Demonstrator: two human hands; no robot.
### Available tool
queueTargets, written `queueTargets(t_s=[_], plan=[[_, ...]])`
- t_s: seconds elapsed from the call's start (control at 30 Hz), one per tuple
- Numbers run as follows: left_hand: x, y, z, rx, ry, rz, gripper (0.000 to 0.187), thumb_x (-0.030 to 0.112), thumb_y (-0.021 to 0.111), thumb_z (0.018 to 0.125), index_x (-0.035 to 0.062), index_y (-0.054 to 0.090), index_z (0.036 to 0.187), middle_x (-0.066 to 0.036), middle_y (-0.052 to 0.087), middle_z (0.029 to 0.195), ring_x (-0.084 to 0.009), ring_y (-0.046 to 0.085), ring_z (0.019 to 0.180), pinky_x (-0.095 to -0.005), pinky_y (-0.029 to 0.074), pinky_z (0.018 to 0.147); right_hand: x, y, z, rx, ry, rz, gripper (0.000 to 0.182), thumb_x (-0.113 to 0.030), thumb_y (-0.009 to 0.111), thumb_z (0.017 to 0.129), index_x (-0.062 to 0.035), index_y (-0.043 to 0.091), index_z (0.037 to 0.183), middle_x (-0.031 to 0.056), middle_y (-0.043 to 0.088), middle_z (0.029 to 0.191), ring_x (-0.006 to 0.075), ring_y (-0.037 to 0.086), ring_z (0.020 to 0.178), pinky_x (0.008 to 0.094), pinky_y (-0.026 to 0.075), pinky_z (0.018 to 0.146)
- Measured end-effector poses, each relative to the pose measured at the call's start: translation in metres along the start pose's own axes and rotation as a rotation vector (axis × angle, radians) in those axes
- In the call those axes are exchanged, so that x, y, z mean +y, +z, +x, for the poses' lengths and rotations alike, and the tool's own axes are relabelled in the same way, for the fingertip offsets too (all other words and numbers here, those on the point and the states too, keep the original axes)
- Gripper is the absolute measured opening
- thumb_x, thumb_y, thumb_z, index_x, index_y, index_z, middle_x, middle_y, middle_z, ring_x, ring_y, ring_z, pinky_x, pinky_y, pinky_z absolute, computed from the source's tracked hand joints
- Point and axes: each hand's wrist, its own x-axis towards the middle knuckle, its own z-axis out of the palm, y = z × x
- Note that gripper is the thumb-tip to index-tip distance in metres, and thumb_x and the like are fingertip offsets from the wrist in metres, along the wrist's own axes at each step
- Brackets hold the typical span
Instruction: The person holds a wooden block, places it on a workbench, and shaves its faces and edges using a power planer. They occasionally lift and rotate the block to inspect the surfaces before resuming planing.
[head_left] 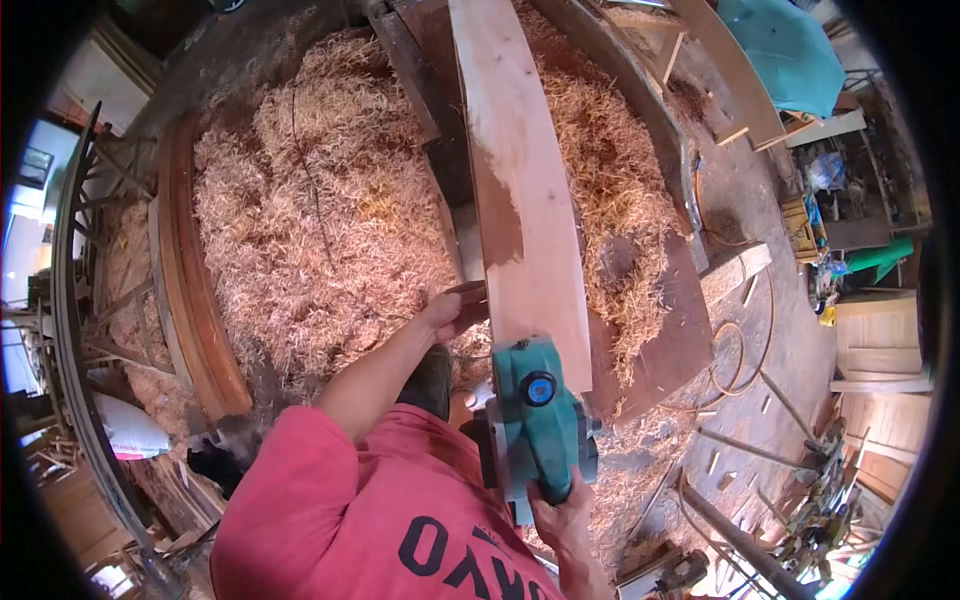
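Observation:
A long pale plank (545, 230) runs away from me, with a darker unplaned patch along its left side. On its near end rests a green electric planer (540, 420) with a round blue-topped knob at its front. My right hand (562, 505) is wrapped round the planer's rear handle. At the plank's left edge is my left hand (458, 312), its fingers bent toward the wood and partly hidden, so its grip is unclear.
Wood shavings (330, 200) lie heaped left of the plank, with more on its right. Long boards (190, 280) stand at the left. A hose (765, 340) curls on the floor at right, near scattered sticks and poles. A teal cover (785, 60) is at the upper right.

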Motion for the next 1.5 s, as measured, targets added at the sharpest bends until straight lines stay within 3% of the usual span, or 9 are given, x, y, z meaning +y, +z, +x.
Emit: queueTargets(t_s=[0.17,0.33,0.53,0.6,0.8,0.97,1.17,1.4,1.5], plan=[[0.005,-0.002,-0.001,0.007,-0.043,0.041,0.038,0.013,0.055,0.101,0.0033,0.052,0.138,-0.012,0.063,0.13,-0.0264,0.064,0.117,-0.0418,0.051,0.102,-0.044,0.025,0.055,0.069,-0.11,0.034,0.021,-0.009,0.069,0.081,0.0016,0.062,0.098,0.0128,0.064,0.072,0.015,0.059,0.067,0.0349,0.05,0.064],[0.014,-0.005,-0.002,-0.199,-0.092,-0.108,0.037,0.024,0.058,0.102,0.0057,0.054,0.134,-0.01,0.065,0.124,-0.0203,0.066,0.11,-0.0349,0.055,0.097,-0.129,0.043,0.167,0.038,-0.131,0.119,0.03,-0.016,0.072,0.082,0.0021,0.062,0.103,0.0262,0.07,0.084,0.043,0.071,0.083,0.0446,0.055,0.069],[0.018,0.005,-0.004,0.04,-0.191,-0.075,0.025,0.013,0.064,0.099,0.0056,0.06,0.123,-0.01,0.065,0.123,-0.0208,0.067,0.109,-0.0337,0.056,0.096,-0.243,0.065,0.357,0.091,-0.406,-0.013,0.043,-0.03,0.07,0.089,0.003,0.062,0.116,0.0275,0.071,0.094,0.0413,0.071,0.091,0.0463,0.055,0.077],[0.014,-0.008,0.004,0.048,-0.237,-0.065,0.023,0.012,0.063,0.099,0.0059,0.061,0.121,-0.011,0.065,0.124,-0.0215,0.066,0.111,-0.0347,0.055,0.099,-0.24,0.066,0.374,0.085,-0.423,0.025,0.043,-0.029,0.065,0.095,-0.001,0.058,0.126,0.0144,0.067,0.085,0.0223,0.066,0.078,0.0356,0.051,0.067],[0.048,0.018,0.003,-0.053,-0.138,0.011,0.036,0.03,0.053,0.104,0.0044,0.058,0.129,-0.012,0.062,0.13,-0.0251,0.062,0.119,-0.0403,0.048,0.107,-0.163,0.053,0.29,0.103,-0.479,0.068,0.048,-0.024,0.053,0.104,-0.0043,0.042,0.147,-0.0009,0.053,0.076,0.0072,0.049,0.064,0.0245,0.041,0.056],[0.045,0.007,0.007,-0.11,-0.083,0.032,0.05,0.043,0.046,0.106,0.0055,0.054,0.137,-0.014,0.064,0.13,-0.0272,0.062,0.121,-0.0428,0.049,0.104,-0.023,0.027,0.116,-0.046,-0.19,0.209,0.061,-0.021,0.06,0.094,0.008,0.04,0.144,0.0236,0.06,0.128,0.0307,0.059,0.12,0.0415,0.045,0.102],[0.018,-0.025,0.026,-0.097,-0.147,-0.094,0.034,0.021,0.058,0.102,0.0034,0.059,0.131,-0.01,0.066,0.125,-0.0237,0.065,0.113,-0.0403,0.051,0.101,0.018,0.017,0.049,0.019,-0.275,0.144,0.065,-0.038,0.06,0.095,0.0058,0.043,0.141,0.0083,0.065,0.073,0.0213,0.065,0.063,0.0333,0.052,0.058],[0.028,-0.023,0.016,-0.451,-0.071,-0.32,0.035,0.024,0.053,0.104,0.0013,0.059,0.13,-0.01,0.065,0.125,-0.0203,0.065,0.111,-0.0333,0.055,0.093,-0.104,0.054,0.201,0.224,-0.479,0.022,0.055,-0.04,0.057,0.099,0.001,0.049,0.134,0.0044,0.058,0.074,0.0119,0.055,0.061,0.0274,0.043,0.055],[0.045,0.003,0.009,0.039,-0.209,-0.078,0.032,0.018,0.057,0.102,-0.0037,0.058,0.126,-0.014,0.066,0.121,-0.0251,0.067,0.109,-0.0348,0.056,0.097,-0.175,0.066,0.287,0.136,-0.419,0.159,0.042,-0.03,0.056,0.101,-0.0027,0.052,0.133,0.0009,0.054,0.077,0.0079,0.05,0.064,0.0248,0.041,0.056]])
